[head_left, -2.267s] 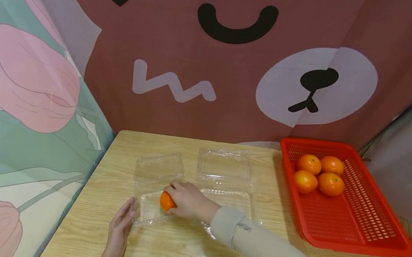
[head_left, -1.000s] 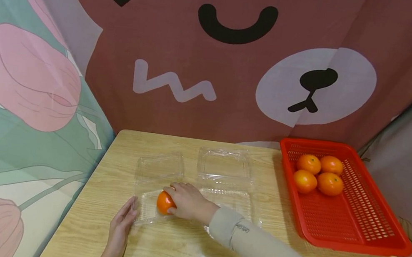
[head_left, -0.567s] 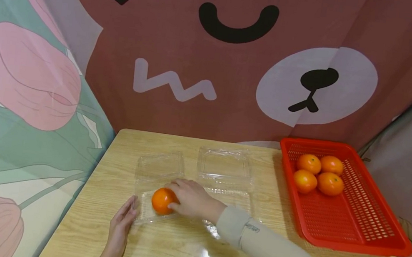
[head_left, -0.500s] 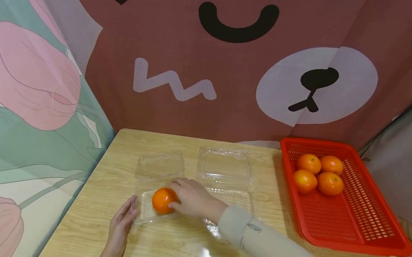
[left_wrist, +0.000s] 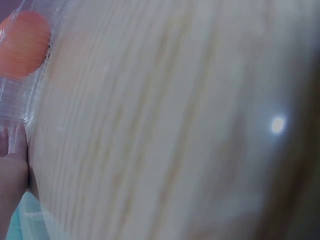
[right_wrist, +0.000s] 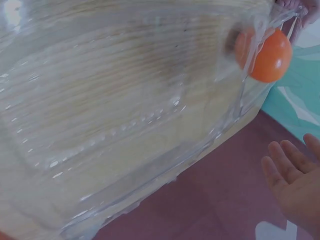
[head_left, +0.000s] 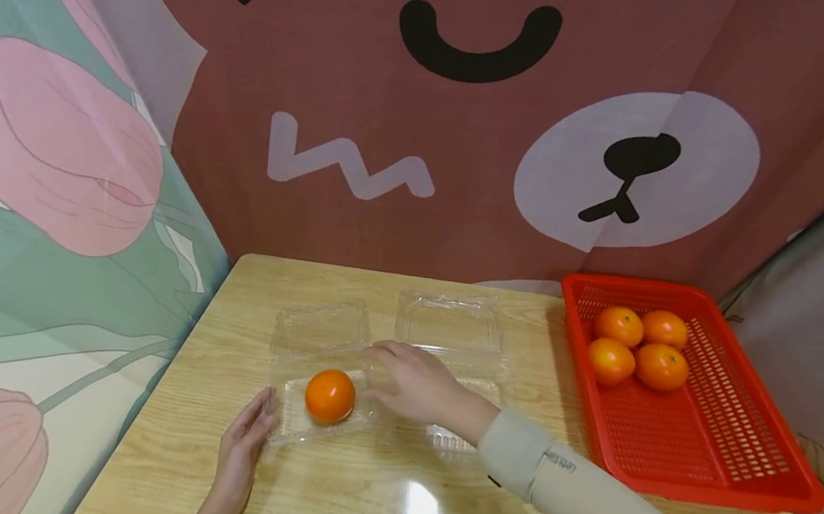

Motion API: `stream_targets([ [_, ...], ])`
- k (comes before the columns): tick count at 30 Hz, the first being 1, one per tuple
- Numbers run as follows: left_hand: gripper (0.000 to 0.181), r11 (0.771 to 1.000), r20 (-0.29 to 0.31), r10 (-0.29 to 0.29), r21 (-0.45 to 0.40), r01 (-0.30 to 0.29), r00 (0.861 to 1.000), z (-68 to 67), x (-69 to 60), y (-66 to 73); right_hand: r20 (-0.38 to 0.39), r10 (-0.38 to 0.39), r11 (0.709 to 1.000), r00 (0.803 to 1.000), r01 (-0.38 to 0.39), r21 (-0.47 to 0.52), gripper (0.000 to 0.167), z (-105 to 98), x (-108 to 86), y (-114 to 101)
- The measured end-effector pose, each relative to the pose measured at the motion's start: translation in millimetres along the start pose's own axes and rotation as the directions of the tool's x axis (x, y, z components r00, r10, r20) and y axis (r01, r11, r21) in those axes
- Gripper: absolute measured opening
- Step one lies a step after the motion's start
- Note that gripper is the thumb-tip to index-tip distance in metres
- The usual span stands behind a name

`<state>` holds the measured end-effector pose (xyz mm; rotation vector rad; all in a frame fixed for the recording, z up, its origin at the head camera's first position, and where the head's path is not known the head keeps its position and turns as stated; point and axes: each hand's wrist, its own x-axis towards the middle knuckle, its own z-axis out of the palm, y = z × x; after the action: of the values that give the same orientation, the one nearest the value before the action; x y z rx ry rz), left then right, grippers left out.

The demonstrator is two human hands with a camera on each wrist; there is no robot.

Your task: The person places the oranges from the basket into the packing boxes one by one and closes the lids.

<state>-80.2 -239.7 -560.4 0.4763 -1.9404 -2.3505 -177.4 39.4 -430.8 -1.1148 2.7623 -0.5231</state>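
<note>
One orange [head_left: 330,397] sits in the base of the left clear plastic clamshell box [head_left: 291,422], whose lid [head_left: 321,330] lies folded back behind it. My left hand [head_left: 241,444] rests against the box's left edge with its fingers fairly straight. To the right of the orange, my right hand [head_left: 428,386] hovers apart from it, fingers extended and holding nothing. The right wrist view also shows that hand [right_wrist: 295,187] spread open, with the orange [right_wrist: 265,55] beyond. In the left wrist view, fingertips of the left hand [left_wrist: 12,172] touch the box near the orange [left_wrist: 24,45].
A second clear clamshell box [head_left: 450,325] lies open to the right, its base partly hidden by my right arm. At the table's right side stands a red plastic basket [head_left: 697,488] with several oranges [head_left: 662,367]. A printed curtain [head_left: 458,245] hangs behind the table [head_left: 326,499].
My right hand has let go of the orange and drawn back to the right, after shifting it slightly left in the box. The left hand has stayed at the box's edge.
</note>
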Motion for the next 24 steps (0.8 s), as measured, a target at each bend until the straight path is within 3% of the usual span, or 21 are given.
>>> stream_targets([
  [7, 0.058, 1.0, -0.003, -0.002, -0.009, 0.002, 1.0, 0.1, 2.3, -1.1, -0.029, 0.041, 0.999, 0.999, -0.04, 0.034, 0.063, -10.9, -16.6, 22.0],
  [12, 0.057, 1.0, -0.003, 0.027, -0.009, -0.027, 1.0, 0.1, 2.1, -1.9, -0.058, 0.088, 0.995, 0.994, -0.085, 0.057, 0.063, -17.7, -29.2, 34.6],
  [24, 0.058, 0.999, 0.007, 0.041, -0.023, -0.04, 0.999, 0.5, -1.1, -0.5, -0.142, 0.088, 0.996, 0.986, -0.084, 0.035, 0.062, -38.9, -55.7, 61.6],
])
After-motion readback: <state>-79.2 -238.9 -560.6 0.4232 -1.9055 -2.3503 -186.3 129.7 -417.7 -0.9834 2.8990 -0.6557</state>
